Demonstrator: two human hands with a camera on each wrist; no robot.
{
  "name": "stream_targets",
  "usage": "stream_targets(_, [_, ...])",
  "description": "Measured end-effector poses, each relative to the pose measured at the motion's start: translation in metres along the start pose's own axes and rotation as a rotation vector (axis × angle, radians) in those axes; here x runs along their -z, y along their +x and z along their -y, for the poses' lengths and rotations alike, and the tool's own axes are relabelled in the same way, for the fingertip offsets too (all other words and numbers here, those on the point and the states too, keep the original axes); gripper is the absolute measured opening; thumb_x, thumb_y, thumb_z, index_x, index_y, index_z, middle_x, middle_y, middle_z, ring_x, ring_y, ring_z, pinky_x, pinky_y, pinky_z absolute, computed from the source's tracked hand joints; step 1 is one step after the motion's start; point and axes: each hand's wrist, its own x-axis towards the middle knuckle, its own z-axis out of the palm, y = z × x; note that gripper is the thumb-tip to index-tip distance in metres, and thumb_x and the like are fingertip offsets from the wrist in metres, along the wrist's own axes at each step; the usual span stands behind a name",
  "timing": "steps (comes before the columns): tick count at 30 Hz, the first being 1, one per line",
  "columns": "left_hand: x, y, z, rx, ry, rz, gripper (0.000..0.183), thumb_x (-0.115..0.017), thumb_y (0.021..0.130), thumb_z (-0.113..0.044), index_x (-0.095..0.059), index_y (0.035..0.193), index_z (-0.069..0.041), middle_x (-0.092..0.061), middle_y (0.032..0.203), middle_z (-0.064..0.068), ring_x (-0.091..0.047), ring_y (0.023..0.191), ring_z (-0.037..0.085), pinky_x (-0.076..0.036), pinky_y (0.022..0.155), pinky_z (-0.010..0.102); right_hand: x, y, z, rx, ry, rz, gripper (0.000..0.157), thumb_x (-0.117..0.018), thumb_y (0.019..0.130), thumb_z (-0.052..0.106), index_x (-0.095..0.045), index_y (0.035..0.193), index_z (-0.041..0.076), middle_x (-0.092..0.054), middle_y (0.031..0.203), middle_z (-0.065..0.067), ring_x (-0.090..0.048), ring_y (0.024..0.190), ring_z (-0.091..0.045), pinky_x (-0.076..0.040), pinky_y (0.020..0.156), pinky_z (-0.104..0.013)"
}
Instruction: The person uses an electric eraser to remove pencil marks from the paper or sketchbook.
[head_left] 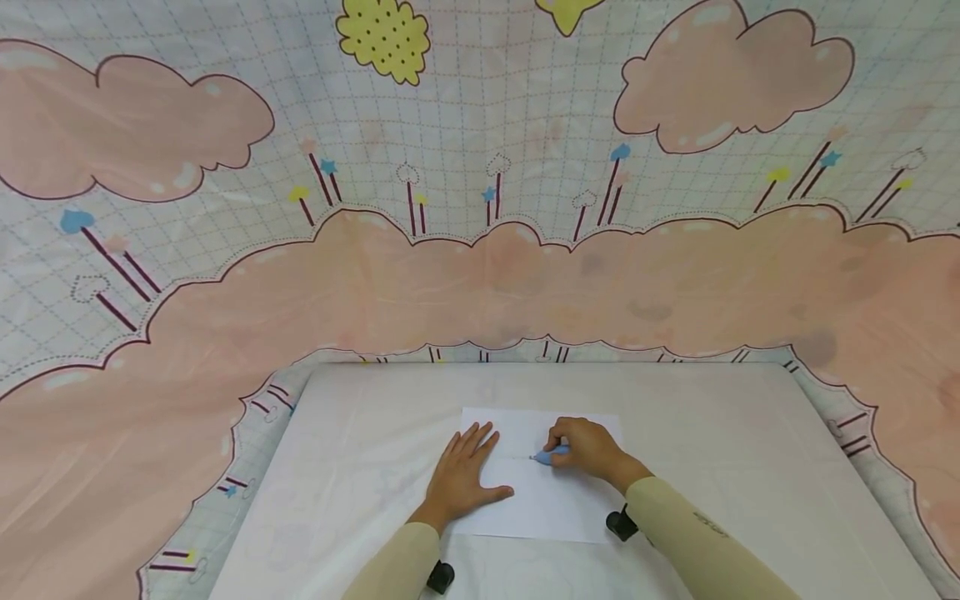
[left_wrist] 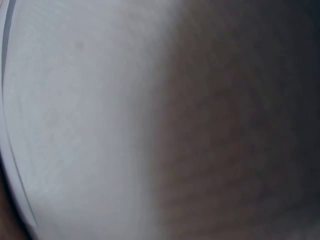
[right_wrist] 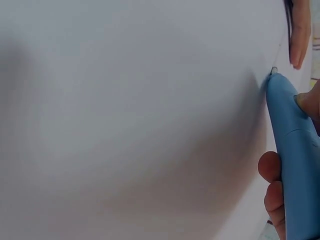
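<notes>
A white sheet of paper (head_left: 547, 508) lies on the covered table. My left hand (head_left: 461, 479) rests on its left side with fingers spread and thumb pointing right. In the left wrist view a blurred dark shape fills the right half. My right hand (head_left: 588, 448) grips a thick blue pen-shaped tool (right_wrist: 295, 150) with a small narrow tip. Its tip points left, right at the paper near the middle of the sheet. In the right wrist view, curled fingers (right_wrist: 272, 175) wrap the tool's body and the left hand's fingers (right_wrist: 300, 35) show beyond the tip.
A white cloth covers the table (head_left: 360, 433). Behind it hangs a patterned curtain (head_left: 480, 283) with clouds and a grid print. Small black devices (head_left: 621, 525) sit at both sleeve cuffs.
</notes>
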Motion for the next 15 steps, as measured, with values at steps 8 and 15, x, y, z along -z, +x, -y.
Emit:
stream_targets(8, [-0.002, 0.0, 0.0, -0.012, 0.009, -0.026, 0.098, -0.052, 0.079, -0.081, -0.038, 0.153, -0.018, -0.03, 0.161, 0.0, -0.021, 0.151, 0.023, -0.018, 0.122, 0.048, -0.005, 0.007, 0.007, 0.021, 0.002, 0.011, 0.013, -0.082, 0.076, 0.017, -0.07, 0.077, 0.023, -0.064, 0.086, 0.014, -0.054, 0.076, -0.006, -0.05, 0.071, -0.03])
stream_targets(15, [-0.002, -0.001, 0.002, -0.019, -0.005, -0.031, 0.098, -0.053, 0.079, -0.08, -0.037, 0.153, -0.018, -0.029, 0.161, 0.0, -0.02, 0.151, 0.023, -0.017, 0.122, 0.048, -0.01, 0.01, 0.009, 0.013, 0.008, 0.009, 0.014, -0.082, 0.077, 0.019, -0.069, 0.076, 0.025, -0.065, 0.086, 0.015, -0.053, 0.076, -0.005, -0.05, 0.072, -0.031])
